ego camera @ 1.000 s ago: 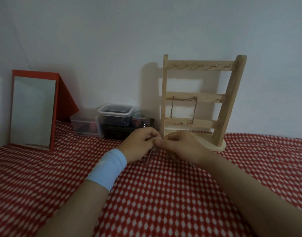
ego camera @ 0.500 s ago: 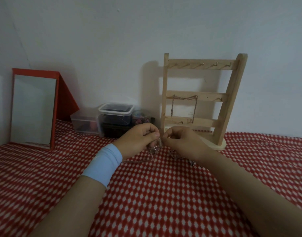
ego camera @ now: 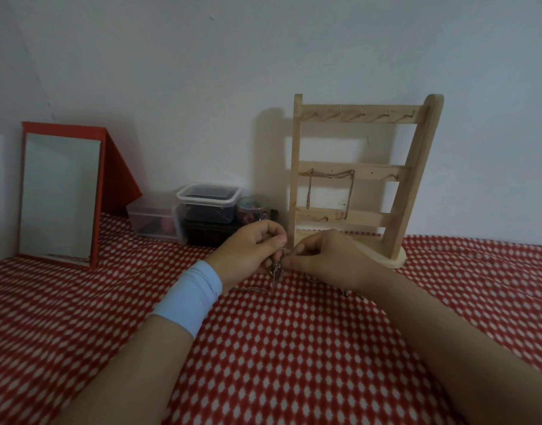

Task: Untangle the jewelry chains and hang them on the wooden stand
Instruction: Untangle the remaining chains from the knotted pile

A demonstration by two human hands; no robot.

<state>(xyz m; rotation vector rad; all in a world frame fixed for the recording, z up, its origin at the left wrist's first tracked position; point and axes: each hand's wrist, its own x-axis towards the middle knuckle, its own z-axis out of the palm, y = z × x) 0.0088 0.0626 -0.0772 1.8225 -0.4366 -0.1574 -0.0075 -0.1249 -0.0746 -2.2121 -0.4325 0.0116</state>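
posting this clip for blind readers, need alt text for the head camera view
A person's left hand and right hand pinch a tangled chain between them over a red-and-white patterned cloth. Behind is a wooden stand with another chain hung from its middle rail; a red-framed mirror and plastic boxes sit to the left.

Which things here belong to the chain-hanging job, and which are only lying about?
Job: tangled chains, pinched by left hand and right hand; wooden stand; hung chain on its middle bar.
Lying about: red-framed mirror; plastic boxes.
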